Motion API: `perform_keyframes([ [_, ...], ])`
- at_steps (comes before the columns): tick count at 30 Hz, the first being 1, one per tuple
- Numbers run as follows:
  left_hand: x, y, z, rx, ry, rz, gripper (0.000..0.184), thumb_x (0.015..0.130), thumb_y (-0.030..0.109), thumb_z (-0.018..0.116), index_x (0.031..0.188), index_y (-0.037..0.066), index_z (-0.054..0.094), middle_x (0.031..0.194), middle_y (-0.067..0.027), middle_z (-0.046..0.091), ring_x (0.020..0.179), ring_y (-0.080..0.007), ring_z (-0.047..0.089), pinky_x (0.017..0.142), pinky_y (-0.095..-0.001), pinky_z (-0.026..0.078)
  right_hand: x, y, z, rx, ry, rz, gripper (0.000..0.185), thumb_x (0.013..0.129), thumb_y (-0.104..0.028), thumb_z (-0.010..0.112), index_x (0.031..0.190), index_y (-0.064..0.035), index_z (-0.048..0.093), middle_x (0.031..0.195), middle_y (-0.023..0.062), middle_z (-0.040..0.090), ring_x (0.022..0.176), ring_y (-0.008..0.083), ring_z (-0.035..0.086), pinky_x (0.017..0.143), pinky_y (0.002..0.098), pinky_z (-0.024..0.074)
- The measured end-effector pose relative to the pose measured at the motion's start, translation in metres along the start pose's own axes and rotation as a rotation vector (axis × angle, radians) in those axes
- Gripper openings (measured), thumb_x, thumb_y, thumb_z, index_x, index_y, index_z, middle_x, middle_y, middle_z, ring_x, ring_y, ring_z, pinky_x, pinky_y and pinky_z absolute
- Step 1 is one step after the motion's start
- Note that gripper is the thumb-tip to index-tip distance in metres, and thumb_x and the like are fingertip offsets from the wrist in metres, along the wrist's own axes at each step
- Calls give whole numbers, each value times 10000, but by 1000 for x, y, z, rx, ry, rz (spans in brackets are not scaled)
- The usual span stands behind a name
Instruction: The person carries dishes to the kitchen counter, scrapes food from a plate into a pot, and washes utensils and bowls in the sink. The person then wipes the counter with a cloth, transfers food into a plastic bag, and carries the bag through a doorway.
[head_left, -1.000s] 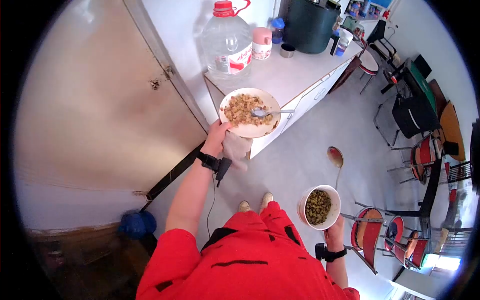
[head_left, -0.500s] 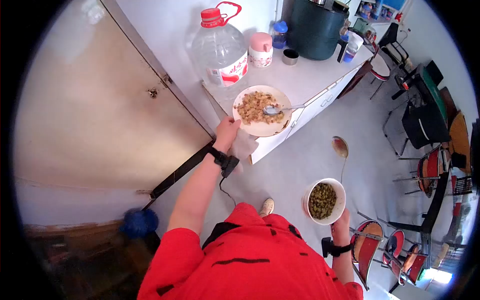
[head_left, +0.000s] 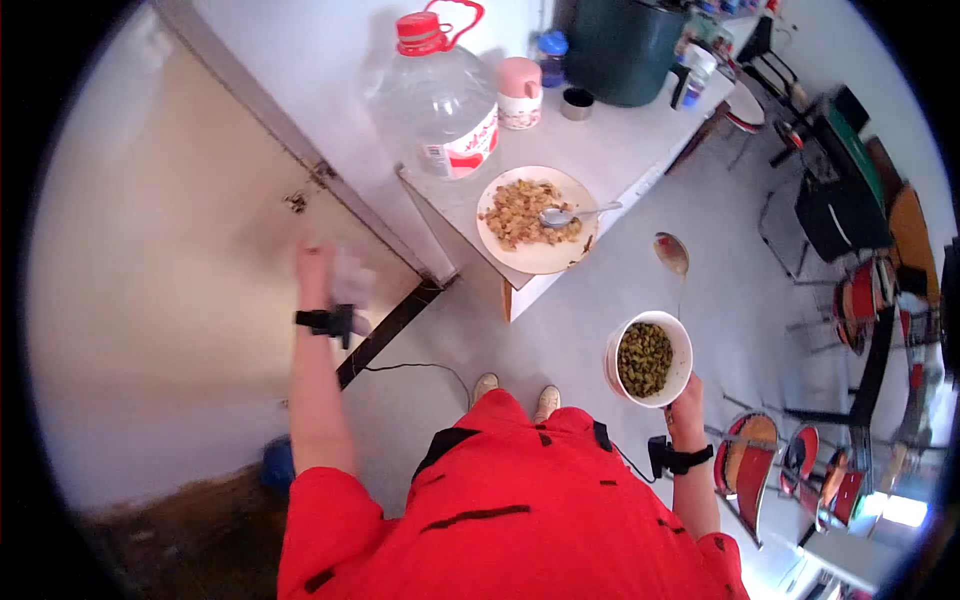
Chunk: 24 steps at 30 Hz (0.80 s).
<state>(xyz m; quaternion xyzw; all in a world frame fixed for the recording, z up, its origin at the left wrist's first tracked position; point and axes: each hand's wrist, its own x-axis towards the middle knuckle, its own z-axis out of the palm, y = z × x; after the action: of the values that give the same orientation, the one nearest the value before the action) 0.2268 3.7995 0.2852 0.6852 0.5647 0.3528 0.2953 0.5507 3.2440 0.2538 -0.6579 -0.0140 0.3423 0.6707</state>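
At the left, my left hand point(head_left: 314, 266) is raised in front of the pale door, smeared by motion. A pale, thin, crumpled thing point(head_left: 350, 285) hangs from it; whether it is plastic or cloth I cannot tell. My right hand point(head_left: 686, 405) is closed on the side of a white tub point(head_left: 612, 360) holding chopped green vegetables point(head_left: 645, 358). A long-handled ladle point(head_left: 671, 254) sticks out beyond the tub, its lower handle hidden behind it. On the cabinet corner rests a white plate point(head_left: 545, 262) of diced food point(head_left: 525, 212) with a metal spoon point(head_left: 556, 217) in it.
The cabinet top point(head_left: 590, 145) also bears a big water jug point(head_left: 440, 105), a pink-lidded bottle point(head_left: 519, 95), a metal cup point(head_left: 577, 104) and a dark green appliance point(head_left: 625, 50). The door point(head_left: 180, 260) stands left. Chairs point(head_left: 745, 460) line the right. A cable point(head_left: 420, 366) crosses the floor.
My left hand has left the plate's edge and swung left to the door, the pale crumpled thing moving with it. The tub in my right hand has risen slightly in view.
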Motion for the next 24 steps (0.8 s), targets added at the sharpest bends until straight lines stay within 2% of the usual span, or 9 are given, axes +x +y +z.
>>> perform_keyframes([
  [1, 23, 12, -20, 191, 41, 7, 590, 760, 121, 629, 1299, 17, 414, 874, -88, 598, 777, -197, 572, 710, -324, 486, 1, 2, 6, 37, -9, 0, 190, 847, -70, 520, 1000, 29, 574, 770, 37, 603, 544, 82, 535, 441, 208, 390],
  [5, 121, -48, -38, 234, 300, 254, 521, 756, 118, 640, 1236, -15, 485, 937, -130, 626, 852, -234, 591, 790, -329, 470, 1, 5, 33, 94, 60, 9, 176, 829, -72, 524, 970, 19, 577, 732, 36, 593, 498, 68, 497, 417, 194, 351],
  [6, 138, -53, -40, 228, 278, 263, 521, 756, 118, 640, 1236, -15, 485, 937, -130, 626, 852, -234, 591, 790, -329, 470, 1, 6, 40, 125, 55, 18, 178, 816, -63, 541, 971, 15, 579, 736, 34, 598, 492, 59, 491, 411, 187, 340],
  [8, 164, -58, -36, 129, 2, 109, 410, 761, 104, 640, 1139, -31, 555, 983, -149, 633, 889, -236, 596, 815, -326, 461, 1, 5, 52, 147, 91, 14, 185, 811, -52, 536, 977, 21, 575, 733, 39, 595, 483, 60, 477, 408, 188, 329],
  [15, 155, -48, -21, -77, 40, 196, 310, 771, 80, 625, 1053, -43, 582, 985, -135, 635, 886, -217, 596, 802, -323, 457, 4, 3, 64, 172, 150, -7, 155, 828, -89, 520, 943, 4, 568, 678, 31, 569, 453, 67, 459, 388, 199, 326],
  [17, 146, -42, -21, 12, 7, 155, 332, 791, 73, 607, 1105, -27, 574, 1018, -102, 617, 894, -174, 563, 779, -293, 442, 7, 1, 49, 157, 119, -5, 159, 833, -88, 518, 952, 6, 565, 684, 33, 571, 455, 68, 460, 389, 197, 329],
  [20, 86, 35, -12, 242, 1, 62, 356, 794, 58, 600, 1135, -32, 553, 1008, -90, 609, 894, -170, 559, 790, -292, 444, 17, -8, 32, 150, 149, 10, 162, 838, -93, 515, 959, 3, 566, 695, 33, 573, 461, 66, 465, 392, 192, 329],
  [21, 83, 27, -7, 243, 3, 63, 356, 794, 58, 600, 1135, -32, 553, 1008, -90, 609, 894, -170, 559, 790, -292, 444, 21, -12, 27, 151, 147, 9, 162, 838, -93, 515, 959, 3, 566, 695, 33, 573, 461, 66, 465, 392, 192, 329],
  [24, 60, 13, 6, 8, 14, 135, 362, 801, 62, 584, 1148, -31, 539, 1020, -80, 594, 910, -172, 550, 812, -311, 439, 41, -24, 14, 130, 147, 4, 169, 841, -95, 512, 971, -2, 568, 704, 30, 576, 463, 63, 467, 392, 187, 331],
])
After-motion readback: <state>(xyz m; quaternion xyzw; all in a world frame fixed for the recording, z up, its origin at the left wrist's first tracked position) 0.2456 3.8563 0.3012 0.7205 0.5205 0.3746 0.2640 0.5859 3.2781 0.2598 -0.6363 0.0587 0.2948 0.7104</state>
